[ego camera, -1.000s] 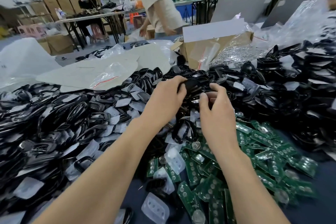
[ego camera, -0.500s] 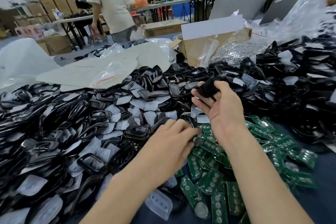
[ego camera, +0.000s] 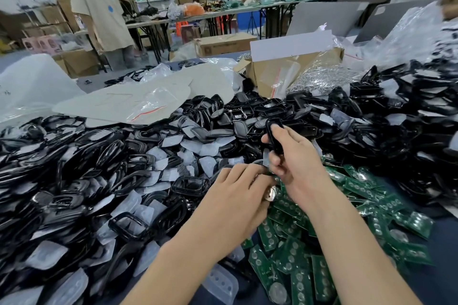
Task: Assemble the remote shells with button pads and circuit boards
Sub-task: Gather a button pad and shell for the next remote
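Note:
My right hand [ego camera: 295,161] holds a black remote shell [ego camera: 273,135] upright above the table, fingers curled round it. Just below it, my left hand [ego camera: 238,195] pinches a green circuit board with a round silver battery clip [ego camera: 269,194]; most of that board is hidden by my fingers. Green circuit boards [ego camera: 292,267] lie heaped at the near right. Black shells [ego camera: 128,225] and translucent button pads [ego camera: 163,153] cover the table's left and middle.
An open cardboard box [ego camera: 262,74] with plastic bags stands behind the pile. A taller heap of black shells [ego camera: 396,116] rises at the right. Flat grey sheets and bags [ego camera: 128,101] lie at the back left. People stand at tables in the background.
My left hand dropped from the shell to the circuit boards and picked one up. My right hand kept the shell and turned it upright, moving closer to the left hand.

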Demonstrator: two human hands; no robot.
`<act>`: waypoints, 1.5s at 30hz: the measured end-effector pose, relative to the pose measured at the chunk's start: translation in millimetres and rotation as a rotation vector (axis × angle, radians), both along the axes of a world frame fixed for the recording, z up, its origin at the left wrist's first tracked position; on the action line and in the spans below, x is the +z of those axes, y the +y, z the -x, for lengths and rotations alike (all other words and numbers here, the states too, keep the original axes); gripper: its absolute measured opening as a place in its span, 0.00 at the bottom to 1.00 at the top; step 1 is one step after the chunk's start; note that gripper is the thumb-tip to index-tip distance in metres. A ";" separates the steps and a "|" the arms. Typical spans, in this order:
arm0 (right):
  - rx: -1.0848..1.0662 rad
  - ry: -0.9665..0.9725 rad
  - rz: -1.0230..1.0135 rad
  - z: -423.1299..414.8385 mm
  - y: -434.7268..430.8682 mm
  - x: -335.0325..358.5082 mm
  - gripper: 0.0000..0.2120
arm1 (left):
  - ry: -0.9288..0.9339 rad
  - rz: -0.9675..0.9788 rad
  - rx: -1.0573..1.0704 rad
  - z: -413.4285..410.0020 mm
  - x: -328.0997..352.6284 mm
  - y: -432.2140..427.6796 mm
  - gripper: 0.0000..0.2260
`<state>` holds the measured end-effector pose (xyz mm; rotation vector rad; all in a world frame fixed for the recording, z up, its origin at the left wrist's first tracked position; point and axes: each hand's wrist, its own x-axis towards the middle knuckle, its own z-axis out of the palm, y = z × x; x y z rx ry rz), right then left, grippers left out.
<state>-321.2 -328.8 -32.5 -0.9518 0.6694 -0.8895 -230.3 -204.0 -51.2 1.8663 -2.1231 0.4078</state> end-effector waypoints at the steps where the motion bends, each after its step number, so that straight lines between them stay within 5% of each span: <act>1: 0.016 0.004 0.003 -0.4 0.2 -1.0 0.08 | 0.059 0.009 -0.016 -1.0 -0.7 2.7 0.14; 7: 0.067 0.145 -0.015 -1.7 0.9 -1.7 0.09 | 0.820 0.076 0.103 -13.1 3.6 26.7 0.15; 12: 0.155 0.074 -0.152 -6.3 5.9 5.0 0.12 | 1.180 0.414 0.190 -29.4 11.8 27.1 0.13; 15: 0.183 0.054 -0.067 -5.7 8.5 3.1 0.16 | 1.311 0.451 0.234 -34.2 11.2 27.9 0.12; 29: 0.307 -0.045 -0.004 -7.0 17.1 -3.5 0.12 | 1.477 0.445 0.286 -41.9 2.7 27.2 0.11; 33: 0.369 0.000 0.098 -10.6 22.3 -7.6 0.11 | 1.654 0.448 0.247 -40.7 1.2 24.3 0.06; 45: 0.481 0.083 0.283 -15.6 27.8 -15.4 0.16 | 1.730 0.532 0.270 -35.6 2.6 21.2 0.03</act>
